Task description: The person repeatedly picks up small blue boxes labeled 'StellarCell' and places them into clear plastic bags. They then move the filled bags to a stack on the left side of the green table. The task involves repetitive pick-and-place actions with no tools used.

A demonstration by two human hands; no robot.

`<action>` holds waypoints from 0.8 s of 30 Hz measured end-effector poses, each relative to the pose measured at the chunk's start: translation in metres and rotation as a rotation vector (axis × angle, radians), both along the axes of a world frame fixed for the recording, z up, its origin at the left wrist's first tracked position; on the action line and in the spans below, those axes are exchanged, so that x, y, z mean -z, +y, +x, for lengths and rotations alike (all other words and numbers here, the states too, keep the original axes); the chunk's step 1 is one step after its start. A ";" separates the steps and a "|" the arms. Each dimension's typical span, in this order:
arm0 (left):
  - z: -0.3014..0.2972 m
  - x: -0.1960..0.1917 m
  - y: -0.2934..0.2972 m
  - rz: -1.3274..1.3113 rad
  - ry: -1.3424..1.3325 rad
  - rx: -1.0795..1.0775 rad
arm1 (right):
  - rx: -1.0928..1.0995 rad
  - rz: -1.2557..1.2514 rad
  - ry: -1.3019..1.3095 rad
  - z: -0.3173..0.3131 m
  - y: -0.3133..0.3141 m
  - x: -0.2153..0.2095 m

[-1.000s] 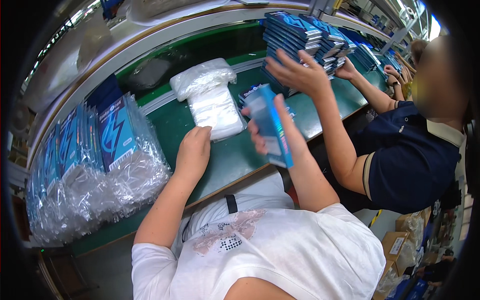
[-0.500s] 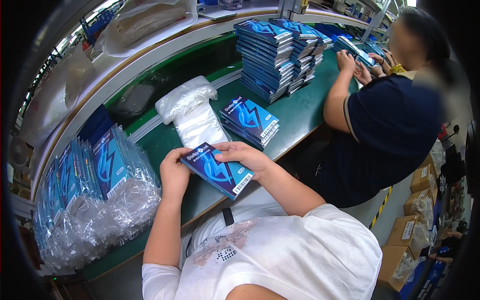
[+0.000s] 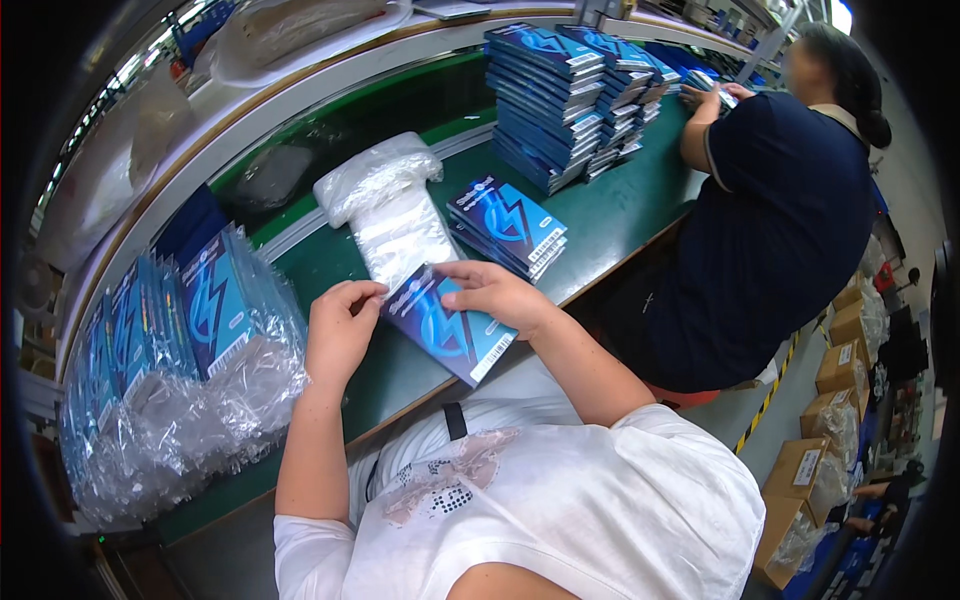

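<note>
Over the table's near edge, a thin flat blue box with a lightning-bolt print is tilted in front of me. My right hand grips its upper right side, thumb on the printed face and fingers underneath. At the box's upper left corner my left hand is closed in a pinch; what lies between its fingertips is too small to make out. Just beyond the box lies a stack of clear plastic bags, with a bunched roll of film at its far end. To its right is a short stack of the same boxes.
Bagged blue boxes stand in a row at the left, their loose plastic bunched in front. Tall box stacks rise at the back. A co-worker in a dark shirt sits at the right. Cartons line the floor.
My left hand has let go of the box's left side and now pinches at its corner. The right hand keeps holding the box. The co-worker has shifted away to the right.
</note>
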State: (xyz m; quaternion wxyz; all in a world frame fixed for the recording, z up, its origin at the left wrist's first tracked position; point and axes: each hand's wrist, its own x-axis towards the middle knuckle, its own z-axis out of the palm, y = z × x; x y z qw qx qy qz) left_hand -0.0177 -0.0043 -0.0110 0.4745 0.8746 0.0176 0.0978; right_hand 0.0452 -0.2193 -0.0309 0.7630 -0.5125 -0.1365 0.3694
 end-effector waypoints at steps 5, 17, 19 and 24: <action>-0.012 -0.011 -0.014 0.131 0.011 0.047 | 0.221 -0.079 -0.014 -0.016 0.008 0.008; -0.022 -0.003 -0.027 -0.678 0.184 -0.120 | 0.416 0.162 0.023 -0.040 0.015 0.003; -0.022 0.003 -0.034 -0.984 0.231 -0.049 | 0.362 0.159 0.057 -0.048 0.017 -0.003; -0.021 -0.008 -0.040 -1.225 0.021 -0.026 | 0.118 -0.039 -0.021 -0.045 0.012 0.002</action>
